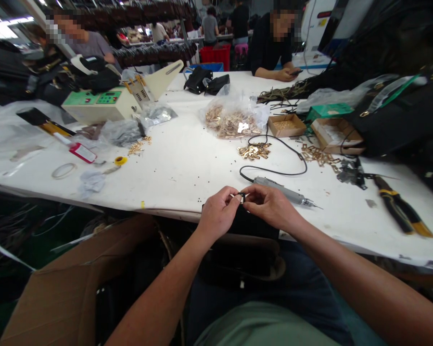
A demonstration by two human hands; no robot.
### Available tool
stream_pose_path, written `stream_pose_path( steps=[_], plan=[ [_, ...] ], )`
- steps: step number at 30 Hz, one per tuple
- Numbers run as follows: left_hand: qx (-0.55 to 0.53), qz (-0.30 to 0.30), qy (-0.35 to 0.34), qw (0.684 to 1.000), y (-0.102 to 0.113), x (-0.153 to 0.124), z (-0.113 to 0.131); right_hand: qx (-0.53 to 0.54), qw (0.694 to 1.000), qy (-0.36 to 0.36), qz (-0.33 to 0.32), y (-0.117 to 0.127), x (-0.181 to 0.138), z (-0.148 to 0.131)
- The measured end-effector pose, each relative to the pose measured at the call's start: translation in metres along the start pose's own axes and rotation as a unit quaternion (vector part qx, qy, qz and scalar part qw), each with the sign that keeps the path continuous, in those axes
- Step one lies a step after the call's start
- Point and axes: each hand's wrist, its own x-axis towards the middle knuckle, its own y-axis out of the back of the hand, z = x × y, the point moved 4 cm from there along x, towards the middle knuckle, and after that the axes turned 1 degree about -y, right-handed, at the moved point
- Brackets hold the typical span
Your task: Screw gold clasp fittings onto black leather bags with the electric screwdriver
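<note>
- Fingertips of the left grip (218,214) and right grip (270,206) are pinched shut on a small black fitting (241,196), held at the desk (187,163) edge above a black bag (245,250).
- Work is judged part-done: gold hardware (254,151) is left loose.
- A powered screwdriver (285,191) is laid just beyond; co-workers are seated across the crowded workshop.

Strip lights (10,23) at 10 o'clock blown out, glaring. White table (187,163) evenly bright; shadows soft, short. Left hand (218,214), right hand (270,206), small black part (241,196) pinched between them: sharp, evenly lit. Under-table zone at 8 o'clock dim, detail lost. Table edge bows; corners stretched. Background at 12 o'clock soft.
</note>
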Motion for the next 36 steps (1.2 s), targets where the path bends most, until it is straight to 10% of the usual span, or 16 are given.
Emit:
stream_pose_path(
  steps=[16, 26, 36],
  plan=[
    [-0.065, 0.001, 0.018, 0.998, -0.010, 0.006, -0.003, 0.012, 0.999, -0.026, 0.015, -0.003, -0.001, 0.005],
    [-0.133, -0.129, 0.047, 0.982, -0.008, 0.016, -0.003, 0.030, 0.998, -0.047, 0.030, 0.000, 0.000, 0.013],
    [-0.141, -0.081, 0.065, 0.985, -0.017, 0.017, -0.013, 0.005, 0.999, -0.037, 0.030, -0.001, 0.002, 0.012]
  ],
)
